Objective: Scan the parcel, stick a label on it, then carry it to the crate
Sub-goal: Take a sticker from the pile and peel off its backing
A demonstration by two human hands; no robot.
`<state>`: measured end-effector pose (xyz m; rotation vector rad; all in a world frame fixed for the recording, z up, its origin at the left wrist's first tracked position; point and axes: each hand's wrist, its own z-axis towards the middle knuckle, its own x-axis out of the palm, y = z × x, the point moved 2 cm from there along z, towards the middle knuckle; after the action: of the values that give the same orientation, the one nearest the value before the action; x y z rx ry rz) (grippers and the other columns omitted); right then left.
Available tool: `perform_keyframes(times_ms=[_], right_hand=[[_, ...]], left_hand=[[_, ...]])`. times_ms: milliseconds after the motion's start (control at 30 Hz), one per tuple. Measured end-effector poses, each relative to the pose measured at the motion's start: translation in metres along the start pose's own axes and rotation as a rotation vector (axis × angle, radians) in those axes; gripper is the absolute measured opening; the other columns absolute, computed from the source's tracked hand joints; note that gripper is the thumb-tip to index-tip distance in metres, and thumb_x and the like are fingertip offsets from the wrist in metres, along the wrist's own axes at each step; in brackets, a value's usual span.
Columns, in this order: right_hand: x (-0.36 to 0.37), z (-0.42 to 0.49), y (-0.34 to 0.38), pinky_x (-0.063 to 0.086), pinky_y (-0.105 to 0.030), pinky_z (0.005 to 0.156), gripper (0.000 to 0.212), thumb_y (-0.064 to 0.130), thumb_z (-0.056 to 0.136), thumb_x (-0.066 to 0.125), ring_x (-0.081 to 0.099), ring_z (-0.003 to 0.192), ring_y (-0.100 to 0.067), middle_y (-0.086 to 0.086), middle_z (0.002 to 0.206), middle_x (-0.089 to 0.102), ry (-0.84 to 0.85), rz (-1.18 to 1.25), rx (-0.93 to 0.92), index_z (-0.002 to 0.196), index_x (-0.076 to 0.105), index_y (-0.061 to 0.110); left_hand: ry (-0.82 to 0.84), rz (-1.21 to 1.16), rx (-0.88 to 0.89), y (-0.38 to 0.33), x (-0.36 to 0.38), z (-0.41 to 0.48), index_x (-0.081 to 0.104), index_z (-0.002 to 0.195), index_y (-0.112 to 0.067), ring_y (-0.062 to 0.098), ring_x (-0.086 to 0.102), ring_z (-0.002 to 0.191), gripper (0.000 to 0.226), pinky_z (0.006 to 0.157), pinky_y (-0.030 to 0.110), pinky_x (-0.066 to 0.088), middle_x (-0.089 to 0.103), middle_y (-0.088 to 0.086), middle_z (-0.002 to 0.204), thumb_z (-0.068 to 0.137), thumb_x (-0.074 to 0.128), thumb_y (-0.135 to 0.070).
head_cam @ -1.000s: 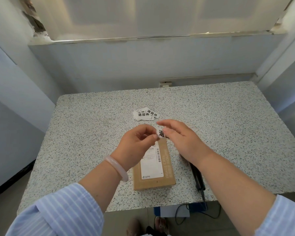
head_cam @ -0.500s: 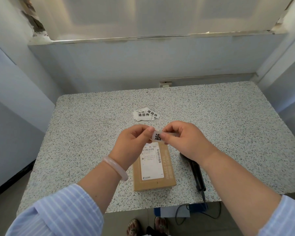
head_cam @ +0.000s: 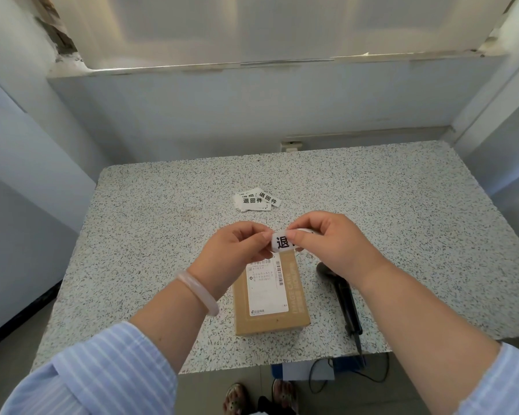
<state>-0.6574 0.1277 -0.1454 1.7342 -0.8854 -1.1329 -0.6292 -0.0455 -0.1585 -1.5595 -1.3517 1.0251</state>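
Observation:
A small brown cardboard parcel (head_cam: 295, 295) with a white shipping slip lies near the front edge of the speckled table (head_cam: 150, 235). Above its far end I hold a small white label (head_cam: 280, 242) with black characters. My left hand (head_cam: 237, 250) pinches the label's left edge and my right hand (head_cam: 330, 244) pinches its right part, hiding most of the print. The label hangs just above the parcel, apart from it. No crate is in view.
A black handheld scanner (head_cam: 343, 295) lies right of the parcel, its cable running off the table's front edge. A small pile of spare labels (head_cam: 256, 199) sits further back at mid-table. Walls close in on the left, back and right.
Both hands have drawn slightly closer to me and now pinch the label more squarely, turning its printed face toward the camera. The parcel and scanner have not moved.

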Motion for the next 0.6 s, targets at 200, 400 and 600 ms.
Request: perform_keyframes(times_ms=[200, 400, 600], right_hand=[[-0.002, 0.0004, 0.0013, 0.044, -0.006, 0.057, 0.005, 0.019, 0.085, 0.07, 0.061, 0.062, 0.007, 0.009, 0.071, 0.069, -0.005, 0.001, 0.015, 0.085, 0.073, 0.015], [-0.003, 0.0013, 0.0049, 0.043, -0.004, 0.054, 0.006, 0.016, 0.085, 0.069, 0.059, 0.059, 0.009, 0.006, 0.072, 0.068, -0.008, -0.018, 0.025, 0.086, 0.073, 0.012], [-0.0039, 0.0037, 0.0048, 0.044, -0.004, 0.056, 0.005, 0.017, 0.085, 0.069, 0.06, 0.059, 0.008, 0.006, 0.071, 0.068, -0.02, -0.02, 0.04, 0.084, 0.073, 0.013]], left_hand=[[0.035, -0.021, -0.003, -0.0009, -0.001, 0.0, 0.075, 0.076, -0.022, 0.021, 0.066, 0.082, 0.02, 0.092, 0.045, 0.053, 0.074, 0.01, 0.086, 0.086, 0.063, -0.009], [0.033, -0.037, -0.014, -0.003, -0.0012, 0.0022, 0.074, 0.078, -0.017, 0.019, 0.065, 0.08, 0.014, 0.095, 0.049, 0.05, 0.073, 0.006, 0.08, 0.086, 0.063, -0.011], [0.028, -0.001, 0.009, -0.0048, -0.0012, 0.0028, 0.073, 0.077, -0.016, 0.018, 0.067, 0.081, 0.012, 0.094, 0.047, 0.051, 0.073, 0.004, 0.078, 0.084, 0.065, -0.01]])
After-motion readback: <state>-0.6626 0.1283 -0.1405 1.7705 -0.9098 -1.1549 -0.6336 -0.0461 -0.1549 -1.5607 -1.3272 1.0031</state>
